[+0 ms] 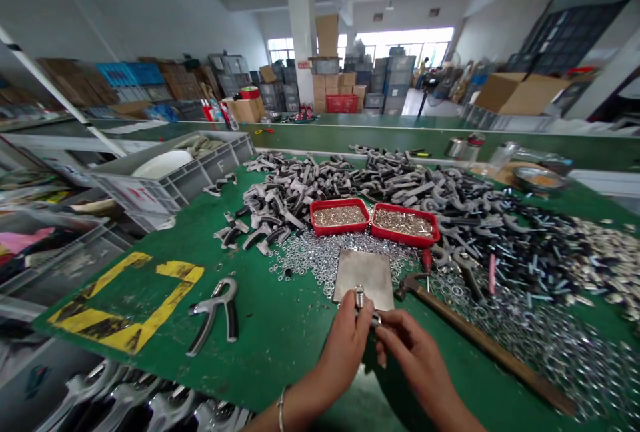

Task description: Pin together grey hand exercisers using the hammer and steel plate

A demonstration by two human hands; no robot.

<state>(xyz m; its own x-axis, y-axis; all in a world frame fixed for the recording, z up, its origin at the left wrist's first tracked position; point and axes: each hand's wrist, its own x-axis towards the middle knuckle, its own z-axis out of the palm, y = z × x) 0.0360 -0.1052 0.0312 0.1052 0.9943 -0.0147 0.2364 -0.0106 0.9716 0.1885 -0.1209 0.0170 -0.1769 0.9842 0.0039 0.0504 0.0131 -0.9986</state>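
My left hand [342, 337] is closed around a shiny metal coil spring [360, 296], which stands up between thumb and fingers. Just beside it, my right hand [413, 351] pinches a small metal piece [376, 319] at the spring's lower end; the fingers partly hide it. Both hands are close together in front of a square metal plate [364, 279] lying on the green tabletop. A hammer [480, 339] with a wooden handle lies to the right of my right hand. Away to the left rests a grey-and-black hand grip exerciser [219, 312].
Two red trays of small metal parts [340, 214] [404, 224] stand behind the plate. Grey handles [300, 185] are heaped behind them. Loose washers [545, 345] spread at right. A grey crate [175, 179] sits left; another bin holds grip exercisers [130, 399] below the edge.
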